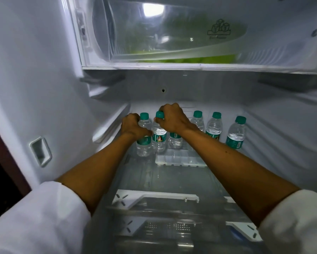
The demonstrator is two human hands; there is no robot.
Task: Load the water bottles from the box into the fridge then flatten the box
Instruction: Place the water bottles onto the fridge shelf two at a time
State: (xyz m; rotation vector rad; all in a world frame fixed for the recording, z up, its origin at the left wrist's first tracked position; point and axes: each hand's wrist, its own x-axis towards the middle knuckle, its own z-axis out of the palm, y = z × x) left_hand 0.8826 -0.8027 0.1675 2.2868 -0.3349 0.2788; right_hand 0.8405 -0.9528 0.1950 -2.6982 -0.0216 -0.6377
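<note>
The fridge (34, 88) fills the view, its white walls closing round both outstretched arms, and a clear freezer drawer (172, 33) with something green in it hangs well above the hands. Below the forearms runs the glass shelf (163, 180), the surface the bottles are going onto. Just beneath and nearer than the right hand (174, 119), a clear ice tray (179, 159) lies flat on that shelf, and the bottles appear to be set behind it, probably to keep the front free.

The bottles stand upright in a rough row at the back. Three green-capped bottles (214, 126) stand to the right of the right hand, apart from each other, and a fourth is mostly hidden under that wrist. The left hand (133, 126) curls round the body of the leftmost bottle (144, 136), likely steadying it as it settles against its neighbour. The right hand comes from above, fingers bent over the cap and neck of the second bottle (159, 138), which touches the leftmost one; a top grip suits lowering it into a tight gap.

The box is out of view, so loading looks under way and flattening is still to come.
</note>
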